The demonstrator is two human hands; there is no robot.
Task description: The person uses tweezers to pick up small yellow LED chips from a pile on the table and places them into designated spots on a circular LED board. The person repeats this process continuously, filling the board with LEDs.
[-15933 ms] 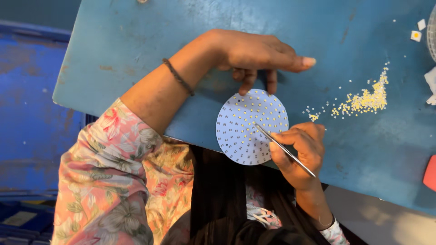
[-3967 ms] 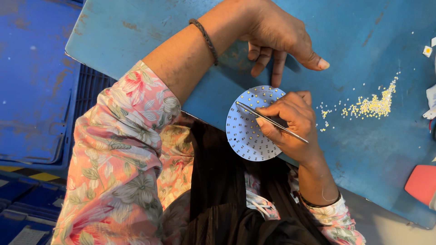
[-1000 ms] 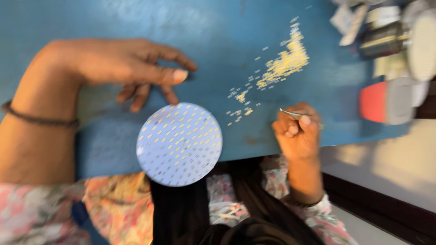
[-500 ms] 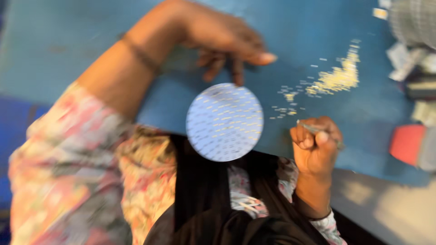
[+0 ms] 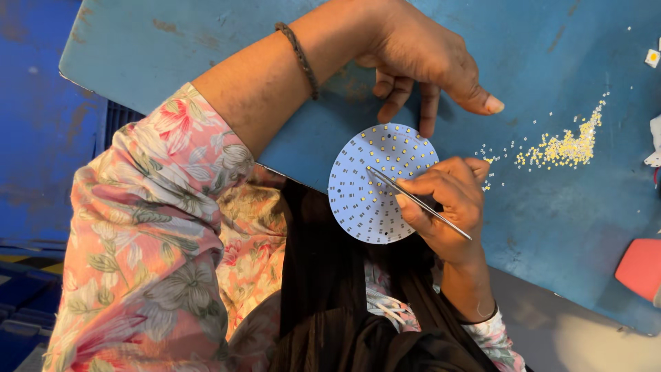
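A round white circuit disc [image 5: 372, 193] dotted with small yellow chips lies at the near edge of a blue table [image 5: 206, 48]. My left hand [image 5: 423, 58] rests on the table just above the disc, fingertips touching its upper rim. My right hand [image 5: 447, 203] pinches thin metal tweezers [image 5: 416, 201], whose tip rests on the disc near its middle. A loose trail of tiny yellow chips [image 5: 561, 145] lies to the right of the disc.
A red object [image 5: 640, 269] sits at the table's right edge. A small white-and-yellow square [image 5: 652, 58] and white scraps [image 5: 654, 145] lie at the far right. A blue crate [image 5: 41, 151] stands to the left, below the table.
My right hand has come back from the chip pile onto the disc, with the tweezer tip now on its surface. The view has swung and steadied. My left hand stays by the disc's upper rim.
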